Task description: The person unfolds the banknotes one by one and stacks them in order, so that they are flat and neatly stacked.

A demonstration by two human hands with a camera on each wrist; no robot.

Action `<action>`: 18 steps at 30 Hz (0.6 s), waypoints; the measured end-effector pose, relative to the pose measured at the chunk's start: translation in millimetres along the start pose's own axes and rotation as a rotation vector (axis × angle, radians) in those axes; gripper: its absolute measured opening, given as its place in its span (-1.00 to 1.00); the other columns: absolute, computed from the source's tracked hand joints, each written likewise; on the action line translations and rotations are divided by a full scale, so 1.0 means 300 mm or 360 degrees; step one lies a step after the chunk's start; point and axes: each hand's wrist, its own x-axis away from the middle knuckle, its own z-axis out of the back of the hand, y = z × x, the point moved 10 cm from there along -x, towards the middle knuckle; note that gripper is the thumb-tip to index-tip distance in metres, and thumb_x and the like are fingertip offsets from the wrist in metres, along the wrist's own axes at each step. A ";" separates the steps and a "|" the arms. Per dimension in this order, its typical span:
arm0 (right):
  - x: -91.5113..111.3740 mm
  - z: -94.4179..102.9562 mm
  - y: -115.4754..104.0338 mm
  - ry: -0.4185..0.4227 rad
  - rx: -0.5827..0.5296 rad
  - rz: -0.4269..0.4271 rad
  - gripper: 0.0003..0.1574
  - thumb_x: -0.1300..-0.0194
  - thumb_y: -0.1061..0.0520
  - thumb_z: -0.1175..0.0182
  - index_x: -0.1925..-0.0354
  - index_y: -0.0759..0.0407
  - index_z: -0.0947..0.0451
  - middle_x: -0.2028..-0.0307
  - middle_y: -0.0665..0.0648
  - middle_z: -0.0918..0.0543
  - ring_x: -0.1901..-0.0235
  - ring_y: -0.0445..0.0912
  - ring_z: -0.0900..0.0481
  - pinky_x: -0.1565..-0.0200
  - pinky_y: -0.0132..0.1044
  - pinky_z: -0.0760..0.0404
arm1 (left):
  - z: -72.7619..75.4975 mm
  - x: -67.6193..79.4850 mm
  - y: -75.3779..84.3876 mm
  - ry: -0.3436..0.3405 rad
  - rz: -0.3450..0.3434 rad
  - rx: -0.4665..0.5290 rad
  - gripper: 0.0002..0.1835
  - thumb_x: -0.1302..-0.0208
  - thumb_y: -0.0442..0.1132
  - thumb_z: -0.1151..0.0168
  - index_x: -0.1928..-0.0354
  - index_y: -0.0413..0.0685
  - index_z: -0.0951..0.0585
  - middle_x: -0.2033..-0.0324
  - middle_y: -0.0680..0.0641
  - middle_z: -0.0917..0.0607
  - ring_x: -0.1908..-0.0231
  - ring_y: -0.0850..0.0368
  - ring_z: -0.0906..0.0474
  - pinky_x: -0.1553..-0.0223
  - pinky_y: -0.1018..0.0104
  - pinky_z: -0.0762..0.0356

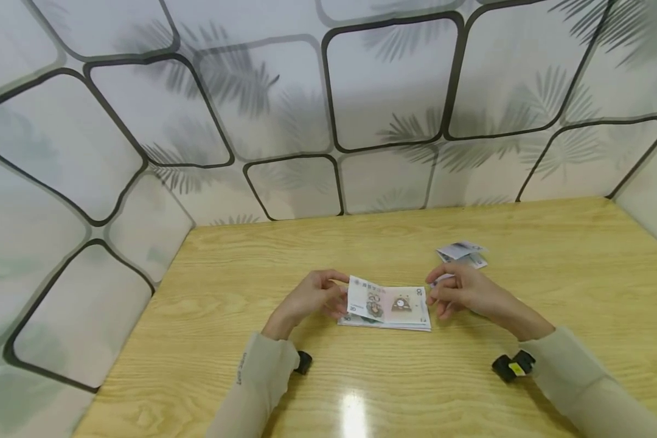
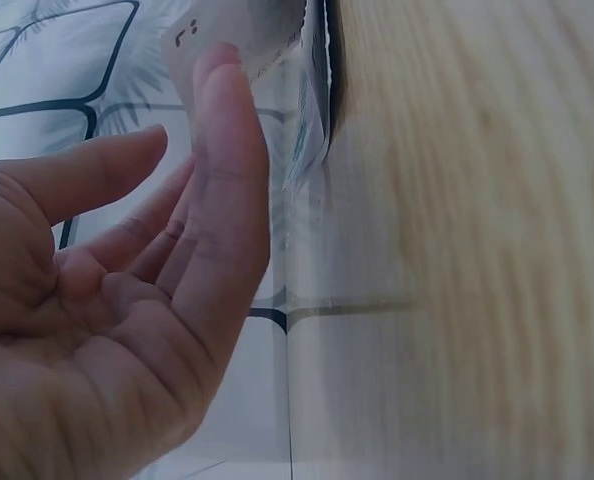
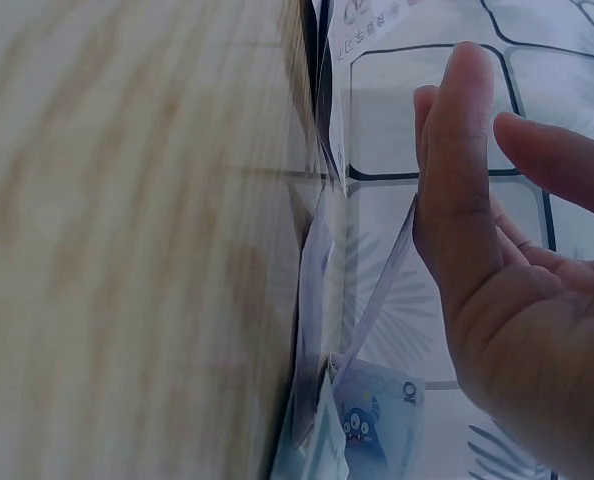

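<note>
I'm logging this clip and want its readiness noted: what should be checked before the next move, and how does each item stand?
1. Left hand at the left end of the banknote stack: ok.
2. Right hand near the stack's right end: ok.
3. Top banknote lying flat: not ok; its left part tilts up.
4. Loose folded banknotes flattened: not ok; they stand partly open beyond the right hand.
5. Right hand clear of those folded banknotes: cannot tell; it hides part of them.
6. Stack resting on the wooden table: ok.

Pale leaf-patterned walls (image 1: 389,85) stand behind and beside a yellowish wood-grained table (image 1: 575,261).
</note>
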 end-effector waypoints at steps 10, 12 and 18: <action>0.011 0.023 -0.010 -0.0002 0.0044 -0.0037 -0.60 -0.54 0.36 0.01 -0.15 0.68 -0.19 0.23 0.36 -0.69 0.40 -0.08 -0.70 0.32 -0.19 -0.76 | 0.055 0.012 -0.004 0.0172 0.0065 -0.0166 -0.67 -0.55 -0.36 -0.05 -0.22 -0.44 -0.51 0.25 -0.26 -0.71 0.36 0.00 -0.73 0.33 0.24 -0.74; 0.016 0.038 -0.018 0.0011 0.0063 -0.0030 -0.59 -0.55 0.34 0.02 -0.17 0.67 -0.18 0.22 0.33 -0.69 0.40 -0.09 -0.70 0.32 -0.17 -0.76 | 0.073 0.013 0.000 0.0225 0.0056 -0.0193 -0.67 -0.56 -0.35 -0.06 -0.20 -0.45 -0.52 0.25 -0.27 -0.72 0.33 -0.05 -0.74 0.30 0.20 -0.75; 0.037 0.115 -0.045 0.0118 0.0105 0.0013 -0.59 -0.58 0.35 0.06 -0.20 0.69 -0.18 0.22 0.30 -0.69 0.39 -0.06 -0.68 0.29 -0.10 -0.77 | 0.095 0.017 -0.001 0.0263 0.0084 -0.0177 -0.68 -0.56 -0.35 -0.05 -0.18 -0.46 -0.52 0.26 -0.27 -0.72 0.32 -0.01 -0.73 0.27 0.19 -0.75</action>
